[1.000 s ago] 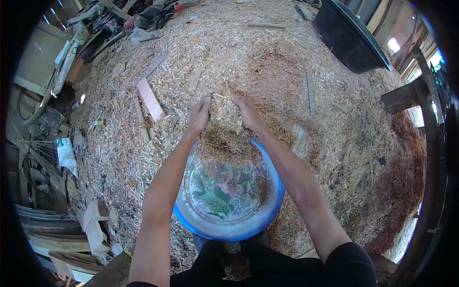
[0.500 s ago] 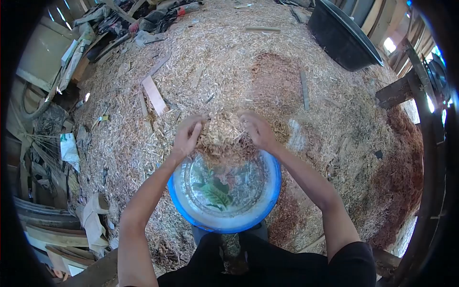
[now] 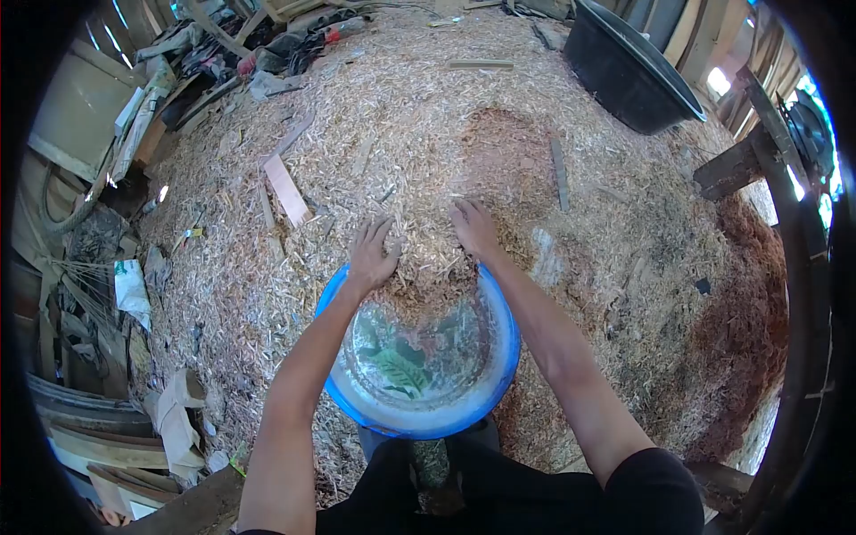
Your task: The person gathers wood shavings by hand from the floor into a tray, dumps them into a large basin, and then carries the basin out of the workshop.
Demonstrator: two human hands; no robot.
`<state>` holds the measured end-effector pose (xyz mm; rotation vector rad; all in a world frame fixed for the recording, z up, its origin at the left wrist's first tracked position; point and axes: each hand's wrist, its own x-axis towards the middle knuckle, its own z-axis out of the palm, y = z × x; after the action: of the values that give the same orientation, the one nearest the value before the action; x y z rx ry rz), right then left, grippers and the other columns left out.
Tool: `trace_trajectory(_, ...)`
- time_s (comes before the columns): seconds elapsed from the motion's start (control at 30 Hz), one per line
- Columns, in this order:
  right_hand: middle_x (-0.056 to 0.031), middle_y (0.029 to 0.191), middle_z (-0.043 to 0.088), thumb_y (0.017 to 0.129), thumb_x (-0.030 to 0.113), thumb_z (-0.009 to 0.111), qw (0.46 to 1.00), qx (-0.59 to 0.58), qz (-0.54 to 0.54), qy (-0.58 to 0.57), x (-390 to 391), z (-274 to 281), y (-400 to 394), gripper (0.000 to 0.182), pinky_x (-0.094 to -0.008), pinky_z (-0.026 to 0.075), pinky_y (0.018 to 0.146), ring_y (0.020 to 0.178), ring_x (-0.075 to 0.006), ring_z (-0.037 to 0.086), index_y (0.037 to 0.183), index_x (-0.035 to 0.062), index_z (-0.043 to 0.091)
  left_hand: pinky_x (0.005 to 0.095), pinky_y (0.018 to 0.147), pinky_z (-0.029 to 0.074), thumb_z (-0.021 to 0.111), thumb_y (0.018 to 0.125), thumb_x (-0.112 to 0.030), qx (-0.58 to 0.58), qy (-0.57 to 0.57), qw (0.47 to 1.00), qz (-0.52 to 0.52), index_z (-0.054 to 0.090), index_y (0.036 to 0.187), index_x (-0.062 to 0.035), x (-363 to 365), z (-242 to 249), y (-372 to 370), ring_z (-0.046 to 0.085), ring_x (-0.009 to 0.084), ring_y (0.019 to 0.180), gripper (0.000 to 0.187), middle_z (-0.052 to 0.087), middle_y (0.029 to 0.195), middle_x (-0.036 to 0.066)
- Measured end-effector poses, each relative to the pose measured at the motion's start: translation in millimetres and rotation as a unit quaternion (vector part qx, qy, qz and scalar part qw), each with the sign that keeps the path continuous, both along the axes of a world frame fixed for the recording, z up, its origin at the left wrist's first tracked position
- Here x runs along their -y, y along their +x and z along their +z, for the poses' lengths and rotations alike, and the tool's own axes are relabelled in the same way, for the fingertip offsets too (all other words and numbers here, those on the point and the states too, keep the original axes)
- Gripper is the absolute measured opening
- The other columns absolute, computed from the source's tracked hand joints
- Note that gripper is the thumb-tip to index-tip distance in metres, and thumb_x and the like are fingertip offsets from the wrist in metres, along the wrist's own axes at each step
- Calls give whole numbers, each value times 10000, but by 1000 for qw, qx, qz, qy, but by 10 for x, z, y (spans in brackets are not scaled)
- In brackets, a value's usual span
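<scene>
A round basin (image 3: 419, 419) with a blue rim and a green leaf picture on its bottom sits between my legs. Wood shavings (image 3: 426, 287) lie over its far edge and spill into its far part. My left hand (image 3: 374, 254) rests on the shavings at the far left of the rim, fingers spread. On the far right side, my right hand (image 3: 475, 228) touches the shavings with its fingers stretched forward and partly sunk in them. Neither hand grips anything.
Shavings cover the floor all round. A large black tub (image 3: 629, 71) stands at the back right. Flat wood strips lie at a pinkish board (image 3: 286, 190) and a grey slat (image 3: 559, 174). A wooden post frame (image 3: 727, 169) borders the right; stacked planks (image 3: 107, 446) lie at left.
Both hands were cupped round a heap of shavings at the far rim; now their fingers are spread and reach forward. The heap sits lower, and some shavings lie inside the basin's far edge.
</scene>
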<state>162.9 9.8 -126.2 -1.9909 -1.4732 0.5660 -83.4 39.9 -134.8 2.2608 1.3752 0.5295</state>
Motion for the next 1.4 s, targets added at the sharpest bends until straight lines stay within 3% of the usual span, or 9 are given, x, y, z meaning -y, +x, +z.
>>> trace_trajectory(0.1,-196,1322,522,957,374,439,1000,16,-6,15,4,132,-8,475,-426,336,1066,1249,-359,460,1249,23,568,447,1138,240,555,911,-383,60,4,997,-41,488,1354,-102,-43,-6,1,333,374,1348,529,458,1404,130)
trace_trajectory(0.17,-190,1298,536,952,329,467,986,-132,91,-33,46,269,-74,439,-414,346,1064,1242,-350,468,1251,22,563,437,1114,284,591,895,-318,107,12,993,-46,500,1324,-67,-18,-39,21,374,379,1310,506,490,1355,159)
trace_trajectory(0.37,-180,1301,534,947,245,500,979,-25,136,152,234,22,-550,394,-393,340,1082,1257,-325,463,1268,22,546,452,1117,271,591,881,-277,113,81,985,-106,494,1280,11,217,102,19,363,385,1319,501,465,1375,184)
trace_trajectory(0.5,-201,1415,418,933,257,505,959,18,241,148,634,217,-609,512,-436,319,1097,1299,-373,407,1375,12,425,488,1154,184,584,874,-369,27,87,980,-175,472,1274,59,522,95,-154,200,380,1423,596,326,1485,205)
trace_trajectory(0.67,-190,1538,231,961,408,449,938,113,311,105,1025,233,-659,678,-454,170,1169,1423,-376,203,1494,53,226,504,1170,103,541,864,-515,-47,44,980,-191,438,1328,58,844,173,-430,131,364,1448,745,249,1530,195)
trace_trajectory(0.83,-186,1573,126,944,549,378,902,231,364,25,1331,397,-615,747,-605,35,1137,1447,-394,110,1519,114,184,505,1171,61,506,877,-567,-80,-5,977,-198,264,1470,-9,1110,327,-626,80,356,1460,850,182,1561,175)
trace_trajectory(1.03,-170,1571,149,936,595,367,892,277,357,1,1574,337,-519,739,-597,78,1140,1452,-372,109,1515,160,223,567,1155,-8,451,898,-589,-177,46,958,-221,295,1485,-104,1264,242,-667,37,356,1463,777,170,1571,151)
trace_trajectory(1.17,-180,1558,190,943,564,386,921,208,328,21,1492,427,-319,724,-570,111,1146,1440,-374,156,1501,123,249,568,1154,-4,463,909,-551,-130,30,969,-206,283,1493,-131,1092,346,-697,64,371,1459,742,184,1568,152)
trace_trajectory(1.4,-237,1511,252,957,389,473,985,122,24,117,731,248,529,638,-509,221,1127,1382,-428,258,1455,31,294,509,1149,174,496,938,-402,26,97,995,-5,320,1444,-25,78,235,-751,254,404,1396,655,297,1489,239)
